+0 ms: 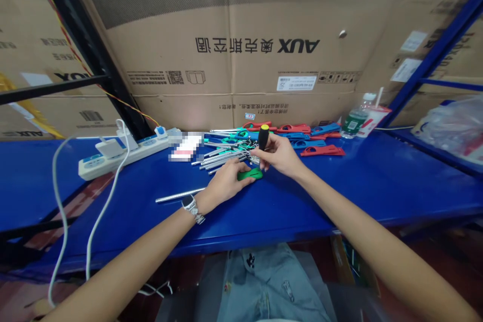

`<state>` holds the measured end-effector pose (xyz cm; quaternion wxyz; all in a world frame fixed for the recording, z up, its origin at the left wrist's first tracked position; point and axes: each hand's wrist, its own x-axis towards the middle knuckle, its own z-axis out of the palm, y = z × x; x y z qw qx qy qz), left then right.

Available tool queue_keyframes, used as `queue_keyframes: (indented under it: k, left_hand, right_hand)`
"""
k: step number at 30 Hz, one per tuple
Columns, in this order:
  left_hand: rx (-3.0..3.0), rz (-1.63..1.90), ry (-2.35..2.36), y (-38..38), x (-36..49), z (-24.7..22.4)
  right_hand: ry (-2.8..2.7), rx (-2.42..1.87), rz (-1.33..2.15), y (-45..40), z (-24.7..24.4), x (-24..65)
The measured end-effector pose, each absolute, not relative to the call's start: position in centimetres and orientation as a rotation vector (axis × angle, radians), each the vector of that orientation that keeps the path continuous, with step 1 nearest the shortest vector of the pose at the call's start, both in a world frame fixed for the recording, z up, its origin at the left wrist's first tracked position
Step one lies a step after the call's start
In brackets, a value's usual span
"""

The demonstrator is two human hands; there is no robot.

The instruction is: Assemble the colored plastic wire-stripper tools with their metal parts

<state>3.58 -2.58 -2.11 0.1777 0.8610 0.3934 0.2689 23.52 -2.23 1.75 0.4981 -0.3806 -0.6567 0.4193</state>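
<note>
Blue covers the surface (339, 196), which carries all work items in the head view. The left hand (223, 181) holds the green part (252, 174) low at the surface, near the centre; its fingers are closed around the part's left end. The right hand (282, 155) holds the screwdriver (263, 139), its fingers narrowed around the tool. The handle is black with a yellow cap and points upward; the lower end is near the right end of the green part. Contact between tip and part cannot be determined.

Directly behind the hands lies a heap of metal rods (217, 161), overlapping at various angles and limiting free space on that side. Red parts (322, 151) and blue parts (326, 129) lie behind and to the right of the right hand, which hides some of the heap. A single rod (175, 196) lies apart, to the left, its near end reaching the left wrist. A watch (191, 206) is fitted to that wrist.

At the right rear, the bottle (353, 121) stands just beside the cup (372, 122). At the left rear, the power strip (139, 149) lies obliquely, with plugs inserted; white cables (62, 201) hang over the edge.

A large carton (241, 5) with inverted print forms the rear boundary. A black post (81, 30) stands left, a blue post (453, 43) right. A clear bag (453, 131) lies at far right.
</note>
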Motion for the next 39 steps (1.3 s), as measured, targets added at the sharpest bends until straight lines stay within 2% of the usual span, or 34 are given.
queue_keyframes:
  k: [4,11,21,27,39]
  left_hand:
    - [2.453,0.758,1.102,-2.5,3.5,-2.2]
    - [2.437,0.746,1.134,-2.6,3.5,-2.1]
    - [2.432,0.742,1.143,-2.6,3.6,-2.0]
    - [2.429,0.736,1.135,-2.6,3.6,-2.0]
    - [2.492,0.685,1.169,-3.2,4.0,-1.4]
  right_hand:
    - [-1.474,-0.941,1.009,-2.3,1.3,22.0]
    - [-1.631,-0.847,1.187,-2.8,2.1,24.3]
    - [-1.447,-0.924,1.031,-1.8,1.3,23.0]
    - [-1.614,-0.832,1.135,-2.4,1.6,24.4]
    - [-1.429,-1.001,0.725,-2.3,1.1,23.2]
